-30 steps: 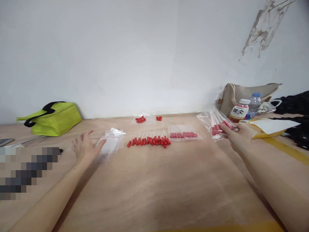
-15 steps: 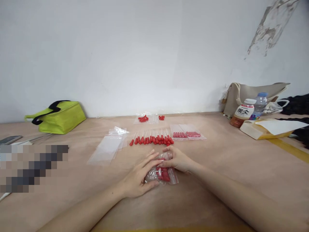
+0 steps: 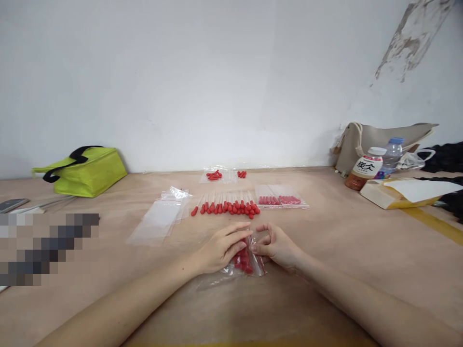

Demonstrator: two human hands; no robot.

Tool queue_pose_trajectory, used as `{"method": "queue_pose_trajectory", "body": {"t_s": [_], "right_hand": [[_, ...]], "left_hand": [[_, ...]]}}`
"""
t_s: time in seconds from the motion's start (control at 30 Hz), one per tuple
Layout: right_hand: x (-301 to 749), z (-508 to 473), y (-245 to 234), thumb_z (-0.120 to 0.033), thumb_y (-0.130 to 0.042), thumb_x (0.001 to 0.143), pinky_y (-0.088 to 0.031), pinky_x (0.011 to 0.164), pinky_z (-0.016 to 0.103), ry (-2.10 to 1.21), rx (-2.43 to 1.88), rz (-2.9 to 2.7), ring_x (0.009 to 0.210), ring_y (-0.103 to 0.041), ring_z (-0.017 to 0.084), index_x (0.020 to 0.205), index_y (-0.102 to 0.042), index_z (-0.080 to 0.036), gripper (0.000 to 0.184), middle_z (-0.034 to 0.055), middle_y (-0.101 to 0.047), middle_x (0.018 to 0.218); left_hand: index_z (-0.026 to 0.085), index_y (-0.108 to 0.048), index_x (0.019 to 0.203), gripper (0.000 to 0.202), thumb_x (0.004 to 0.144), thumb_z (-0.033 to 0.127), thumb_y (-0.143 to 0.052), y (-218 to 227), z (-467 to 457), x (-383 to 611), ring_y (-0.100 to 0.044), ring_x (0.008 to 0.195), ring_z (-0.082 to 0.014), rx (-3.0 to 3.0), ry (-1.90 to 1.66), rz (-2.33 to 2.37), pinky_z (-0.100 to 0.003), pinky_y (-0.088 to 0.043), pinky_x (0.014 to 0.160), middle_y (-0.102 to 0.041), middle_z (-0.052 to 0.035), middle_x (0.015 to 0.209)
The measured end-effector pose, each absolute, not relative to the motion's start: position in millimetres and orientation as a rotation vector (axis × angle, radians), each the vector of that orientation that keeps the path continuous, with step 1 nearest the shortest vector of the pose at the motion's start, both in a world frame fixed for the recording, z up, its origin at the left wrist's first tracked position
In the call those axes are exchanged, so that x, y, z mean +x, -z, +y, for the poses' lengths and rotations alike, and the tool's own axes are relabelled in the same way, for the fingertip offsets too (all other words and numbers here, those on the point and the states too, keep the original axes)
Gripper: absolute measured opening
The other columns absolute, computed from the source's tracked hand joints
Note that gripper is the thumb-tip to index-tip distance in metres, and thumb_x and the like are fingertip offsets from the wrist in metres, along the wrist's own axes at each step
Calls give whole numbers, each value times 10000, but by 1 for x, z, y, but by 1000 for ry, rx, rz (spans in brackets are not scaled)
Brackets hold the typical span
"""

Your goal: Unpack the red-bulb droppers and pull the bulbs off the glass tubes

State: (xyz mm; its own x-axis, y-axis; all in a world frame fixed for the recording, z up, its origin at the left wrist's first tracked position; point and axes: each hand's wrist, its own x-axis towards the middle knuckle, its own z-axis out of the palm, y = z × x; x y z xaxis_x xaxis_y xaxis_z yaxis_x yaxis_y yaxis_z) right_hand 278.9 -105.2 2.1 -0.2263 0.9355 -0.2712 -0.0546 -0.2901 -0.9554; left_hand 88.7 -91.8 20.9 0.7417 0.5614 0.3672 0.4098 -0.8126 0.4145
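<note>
A clear plastic bag of red-bulbed droppers (image 3: pixel 243 262) lies on the brown table in front of me. My left hand (image 3: pixel 220 248) rests on the bag, its fingers pressed over the red bulbs. At the bag's open end my right hand (image 3: pixel 277 246) pinches the plastic edge. Just beyond both hands lies a row of loose droppers (image 3: pixel 226 207) with red bulbs.
Empty clear bags (image 3: pixel 159 219) lie at the left, two filled flat bags (image 3: pixel 280 200) at the right of the row, more red pieces (image 3: pixel 217 176) near the wall. A green bag (image 3: pixel 85 171), two bottles (image 3: pixel 363 168), a beige tote (image 3: pixel 383 142) and a yellow envelope (image 3: pixel 394 193) stand around.
My right hand brought the bag of droppers from the far right to the table in front of me. My left hand left the empty bags and came onto it.
</note>
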Motion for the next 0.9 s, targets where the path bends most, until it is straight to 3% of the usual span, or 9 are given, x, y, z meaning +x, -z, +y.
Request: {"method": "queue_pose_trajectory", "body": {"t_s": [0.27,0.5,0.73,0.9], "right_hand": [[276,-108,-3,-373,-816,395,-376,403,194,-1593,-1221,-1216,382,-491,90,832,-320,-216,679,-129,-516,446],[276,-109,0,-348,-824,395,-366,380,174,-1561,-1203,-1211,364,-456,70,804,-306,-218,673,-124,-515,431],[285,-106,0,-448,-741,547,-454,476,203,-1658,-1059,-1348,481,-508,59,728,-500,-155,420,-68,-539,555],[286,-107,9,-316,-726,594,-500,625,243,-1542,-944,-1444,680,-603,115,834,-616,-149,313,2,-652,752]], "left_hand": [[153,-603,1026,260,897,206,-384,-15,-77,103,-530,1064,-168,2940,-721,457,-290,-436,917,-595,-103,1125],[134,-606,840,194,886,171,-421,-15,-74,106,-560,915,-159,3152,-802,363,-280,-453,806,-657,-54,888],[145,-567,881,171,884,139,-397,-14,-66,98,-511,923,-163,3132,-753,392,-279,-426,808,-629,-45,931],[145,-559,850,183,876,107,-382,-10,-61,92,-510,890,-151,3047,-776,492,-270,-424,786,-611,-52,925]]}}
